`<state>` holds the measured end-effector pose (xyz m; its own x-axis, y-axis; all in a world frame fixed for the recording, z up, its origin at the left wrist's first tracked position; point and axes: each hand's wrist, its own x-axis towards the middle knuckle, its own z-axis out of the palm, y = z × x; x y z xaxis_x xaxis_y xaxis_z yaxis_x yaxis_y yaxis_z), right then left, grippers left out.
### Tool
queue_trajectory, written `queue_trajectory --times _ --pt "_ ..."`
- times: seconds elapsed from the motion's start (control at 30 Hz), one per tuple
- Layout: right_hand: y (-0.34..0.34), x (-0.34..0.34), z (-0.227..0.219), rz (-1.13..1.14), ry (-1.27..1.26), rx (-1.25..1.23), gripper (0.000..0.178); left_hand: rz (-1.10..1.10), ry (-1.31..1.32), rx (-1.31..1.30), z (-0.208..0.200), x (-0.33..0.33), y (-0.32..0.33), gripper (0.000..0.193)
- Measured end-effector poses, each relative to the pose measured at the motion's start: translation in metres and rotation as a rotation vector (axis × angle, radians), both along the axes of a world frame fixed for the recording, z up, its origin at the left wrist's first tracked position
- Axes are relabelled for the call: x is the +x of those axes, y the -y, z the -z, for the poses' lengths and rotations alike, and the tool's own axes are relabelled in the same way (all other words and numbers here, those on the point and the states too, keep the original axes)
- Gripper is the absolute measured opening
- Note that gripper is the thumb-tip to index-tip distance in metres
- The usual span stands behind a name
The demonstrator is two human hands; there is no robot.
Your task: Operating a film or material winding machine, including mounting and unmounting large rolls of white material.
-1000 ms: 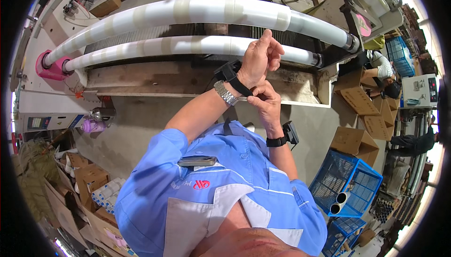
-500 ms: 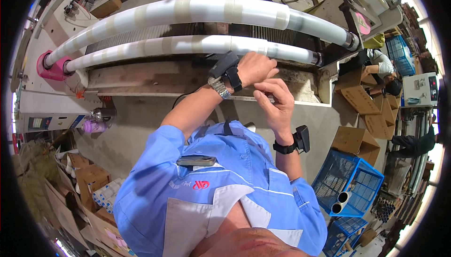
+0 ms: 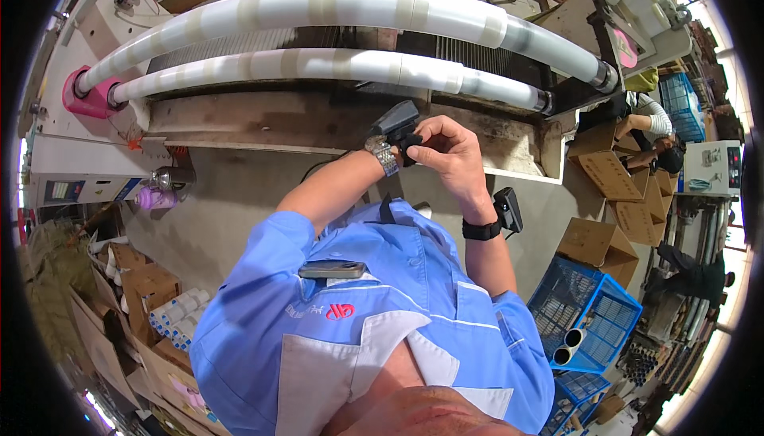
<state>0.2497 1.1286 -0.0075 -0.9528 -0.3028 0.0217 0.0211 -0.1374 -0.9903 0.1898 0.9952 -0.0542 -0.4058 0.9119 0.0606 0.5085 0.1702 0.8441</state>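
Note:
My left forearm (image 3: 330, 185) reaches up from the left, with a silver metal watch (image 3: 383, 156) on its wrist. Just beyond the watch sits a black box-shaped device (image 3: 395, 118) on a black strap (image 3: 408, 146). My right hand (image 3: 454, 157) is bent over that wrist, thumb and fingers closed on the strap. My left hand's fingers are hidden behind the device and my right hand. A similar black device (image 3: 508, 210) is strapped to my right wrist. Both hands are in front of the machine trough (image 3: 263, 127), below two white rollers.
The thick upper roller (image 3: 350, 6) and thinner lower roller (image 3: 318, 63) span the machine, banded with tape. At right are cardboard boxes (image 3: 609, 165), blue crates (image 3: 593, 308) and a crouching person (image 3: 649, 121). Boxes of white rolls (image 3: 179, 312) stand at left.
My right hand has moved left and closed on the strap at my left wrist. My left hand, earlier visible near the lower roller, has drawn down and is now hidden. The view has shifted slightly.

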Motion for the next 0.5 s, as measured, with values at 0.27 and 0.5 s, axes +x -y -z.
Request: queue_trajectory --times 0.27,0.5 --pt "-0.002 0.004 -0.008 0.055 -0.387 0.205 0.022 0.003 0.246 0.161 0.027 -0.011 -0.017 0.022" --pt "-0.001 0.01 0.003 0.221 -0.901 0.48 0.027 0.011 0.44 0.239 0.033 -0.021 -0.032 0.02"
